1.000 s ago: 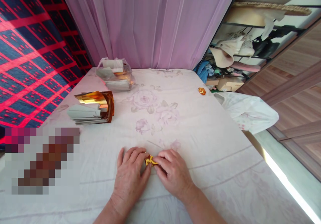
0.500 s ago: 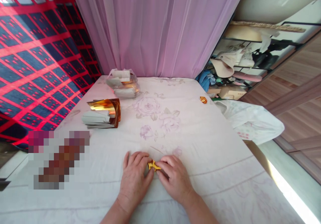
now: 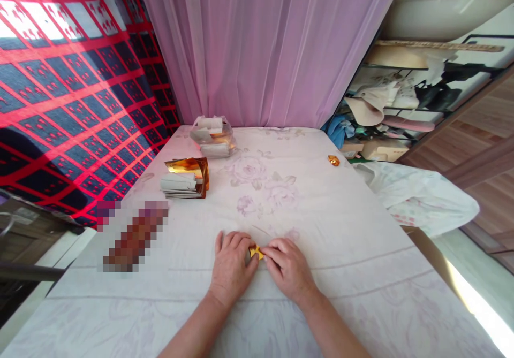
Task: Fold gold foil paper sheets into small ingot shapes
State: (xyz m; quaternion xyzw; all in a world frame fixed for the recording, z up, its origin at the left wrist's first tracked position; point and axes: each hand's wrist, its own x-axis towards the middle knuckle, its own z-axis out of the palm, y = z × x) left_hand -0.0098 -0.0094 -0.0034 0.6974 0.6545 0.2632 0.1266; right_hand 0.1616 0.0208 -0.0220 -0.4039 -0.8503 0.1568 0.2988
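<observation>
Bed sheet point(image 3: 329, 272), floral, spread flat. Plastic bag point(image 3: 417, 200) at its right edge. Paper stack point(image 3: 185, 179) far left; small gold piece point(image 3: 333, 160) far right. Left hand point(image 3: 231, 264) and right hand point(image 3: 289, 269) rest knuckles-up, fingertips pinched on gold foil point(image 3: 256, 251) between them on the sheet.

Both hands point(image 3: 259, 264) palm-down; fingertips meeting, pinched.

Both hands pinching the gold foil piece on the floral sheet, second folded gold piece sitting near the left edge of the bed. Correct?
Not quite. In the head view the second folded gold piece sits near the bed's right edge, not the left. The rest holds: left hand and right hand pinch the gold foil piece on the floral sheet.
</observation>
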